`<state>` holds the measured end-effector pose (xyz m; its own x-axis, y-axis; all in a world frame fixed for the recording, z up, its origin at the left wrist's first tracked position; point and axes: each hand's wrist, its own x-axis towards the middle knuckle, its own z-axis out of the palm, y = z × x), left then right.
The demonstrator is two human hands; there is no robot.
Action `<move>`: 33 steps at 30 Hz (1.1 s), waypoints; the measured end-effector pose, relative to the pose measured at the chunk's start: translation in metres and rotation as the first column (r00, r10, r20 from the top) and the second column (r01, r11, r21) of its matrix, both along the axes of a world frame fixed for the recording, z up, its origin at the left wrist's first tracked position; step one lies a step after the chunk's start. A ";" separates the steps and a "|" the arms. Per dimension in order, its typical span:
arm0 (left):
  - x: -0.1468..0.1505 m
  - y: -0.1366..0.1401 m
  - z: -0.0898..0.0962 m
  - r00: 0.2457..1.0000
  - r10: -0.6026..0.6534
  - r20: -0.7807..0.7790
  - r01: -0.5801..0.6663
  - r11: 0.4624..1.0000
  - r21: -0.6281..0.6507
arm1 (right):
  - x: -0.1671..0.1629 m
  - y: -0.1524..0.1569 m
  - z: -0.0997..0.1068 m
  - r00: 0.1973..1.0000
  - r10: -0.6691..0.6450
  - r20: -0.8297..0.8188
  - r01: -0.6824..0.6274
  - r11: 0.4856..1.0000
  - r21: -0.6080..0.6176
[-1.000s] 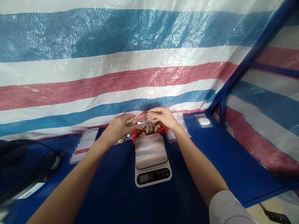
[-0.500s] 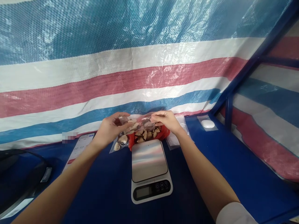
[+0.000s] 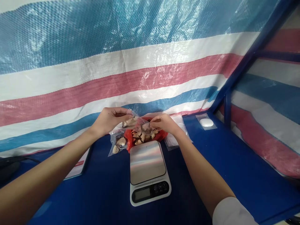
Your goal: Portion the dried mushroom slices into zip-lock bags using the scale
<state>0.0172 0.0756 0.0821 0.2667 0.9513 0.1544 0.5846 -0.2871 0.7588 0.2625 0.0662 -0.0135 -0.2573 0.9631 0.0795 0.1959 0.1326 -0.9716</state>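
My left hand (image 3: 112, 121) pinches one side of a clear plastic bag (image 3: 138, 121) holding a few pale brown pieces that look like sliced dried mushroom. At the bag's other side, my right hand (image 3: 165, 123) has thumb and fingers closed on the plastic. The bag is held above an open red plastic bag (image 3: 129, 143) filled with several cut mushroom pieces (image 3: 138, 141). Left of the red bag lies another clear bag (image 3: 112, 150) with similar slices in it. A white kitchen scale (image 3: 148, 165) stands in front, nothing on its metal plate and no digits readable on its display.
Flat clear bags (image 3: 172, 143) lie right of the red bag. A small packet with a white oval object (image 3: 206, 122) sits farther right. My left forearm partly covers a phone (image 3: 78, 167) on the blue table (image 3: 105, 190). Striped sheeting (image 3: 126, 82) hangs behind, beside a blue frame post (image 3: 227, 109).
My hands have spread the clear bag a little over the red bag, and the left hand has risen slightly. My left forearm now hides more of the phone. The view has shifted slightly.
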 end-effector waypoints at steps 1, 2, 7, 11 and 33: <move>0.000 0.001 0.001 1.000 0.008 -0.022 -0.008 1.000 0.003 | -0.001 0.001 -0.001 1.000 -0.012 0.004 0.012 1.000 -0.005; 0.001 0.002 0.002 0.999 0.016 -0.040 -0.015 1.000 0.013 | -0.002 0.002 -0.002 1.000 -0.021 -0.005 0.021 1.000 -0.011; 0.010 0.001 0.008 0.999 -0.008 -0.053 0.012 0.997 0.079 | -0.004 0.001 -0.002 0.999 -0.022 -0.047 0.020 0.998 -0.062; 0.011 -0.003 -0.001 1.000 -0.006 -0.028 0.008 0.998 0.067 | -0.001 0.000 0.000 0.997 -0.057 0.056 0.057 0.998 0.006; 0.006 -0.004 -0.007 0.991 0.123 -0.047 -0.111 0.970 0.217 | -0.001 -0.001 0.001 0.953 -0.087 -0.289 0.001 0.958 -0.285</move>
